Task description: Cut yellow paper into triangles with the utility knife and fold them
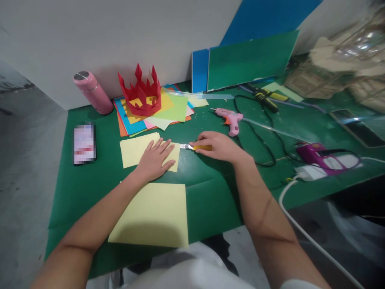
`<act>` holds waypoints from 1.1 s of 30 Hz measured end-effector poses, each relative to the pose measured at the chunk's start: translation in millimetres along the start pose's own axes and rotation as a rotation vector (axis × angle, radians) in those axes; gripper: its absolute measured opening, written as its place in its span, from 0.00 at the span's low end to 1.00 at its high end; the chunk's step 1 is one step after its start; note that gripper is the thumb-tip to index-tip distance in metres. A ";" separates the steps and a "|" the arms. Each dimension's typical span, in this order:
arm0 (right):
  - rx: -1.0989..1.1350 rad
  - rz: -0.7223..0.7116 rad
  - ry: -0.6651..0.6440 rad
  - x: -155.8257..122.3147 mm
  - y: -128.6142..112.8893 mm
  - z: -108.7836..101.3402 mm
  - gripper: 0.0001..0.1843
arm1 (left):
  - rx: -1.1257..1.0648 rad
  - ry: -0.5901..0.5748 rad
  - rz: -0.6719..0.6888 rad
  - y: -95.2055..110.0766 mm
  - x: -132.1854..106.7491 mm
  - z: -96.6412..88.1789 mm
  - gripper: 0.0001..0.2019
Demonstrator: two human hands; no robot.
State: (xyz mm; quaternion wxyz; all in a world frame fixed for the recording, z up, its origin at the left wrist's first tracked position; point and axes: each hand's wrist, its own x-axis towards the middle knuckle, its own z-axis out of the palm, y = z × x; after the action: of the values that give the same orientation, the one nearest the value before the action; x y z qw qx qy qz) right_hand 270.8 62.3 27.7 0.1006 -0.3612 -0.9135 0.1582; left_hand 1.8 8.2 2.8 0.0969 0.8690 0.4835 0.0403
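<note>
White clothing point(192, 271) lies nearest; on the green table point(213, 180), the left hand point(152, 162), fingers spread, presses the smaller yellow paper point(131, 150). The right hand point(216, 145) grips a cutter point(203, 147), blade point(185, 146) at that paper's right edge (best kept low, clear of the fingertips).

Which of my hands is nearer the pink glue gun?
Right. Your right hand, holding the cutter knife, is just on the near side of the glue gun; your left hand is farther away, to its left, on yellow paper.
</note>
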 end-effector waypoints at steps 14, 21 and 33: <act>0.089 0.011 0.006 0.3 6.6 5.4 0.20 | 0.015 -0.003 0.003 -2.0 -0.2 7.6 0.30; 0.086 -0.013 0.024 0.2 12.2 6.8 0.20 | 0.023 -0.016 -0.003 -1.5 -0.2 9.0 0.30; 0.061 -0.017 0.063 -2.1 16.1 7.4 0.19 | 0.025 -0.015 0.016 -4.6 -0.8 11.3 0.31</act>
State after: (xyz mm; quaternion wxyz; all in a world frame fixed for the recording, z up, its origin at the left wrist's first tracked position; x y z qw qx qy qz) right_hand 280.3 70.3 14.8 0.1415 -0.3548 -0.9077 0.1738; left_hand -0.6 8.4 -9.2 0.0895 0.8742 0.4765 0.0284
